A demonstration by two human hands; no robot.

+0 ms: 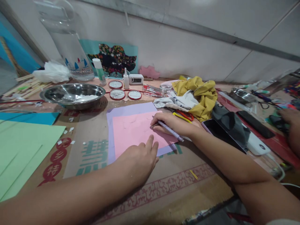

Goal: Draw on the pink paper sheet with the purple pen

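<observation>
A pink sheet of paper (131, 131) lies on top of a purple sheet (140, 107) in front of me. Faint drawn lines show on the pink paper. My right hand (171, 123) grips a purple pen (171, 130), its tip end close to the pink surface at the right side. My left hand (138, 161) rests flat on the lower part of the pink paper, fingers stretched out and holding nothing. Just beyond my right hand lie scissors with red handles (186, 115) and a yellow-handled tool (181, 117).
Left are a metal bowl (72, 104), green paper sheets (25, 147) and a tall water bottle (72, 47). Behind stand a glue stick (99, 72) and several small red-rimmed dishes (117, 94). A yellow cloth (203, 97), a phone (222, 134) and another person's hand (292, 125) are right.
</observation>
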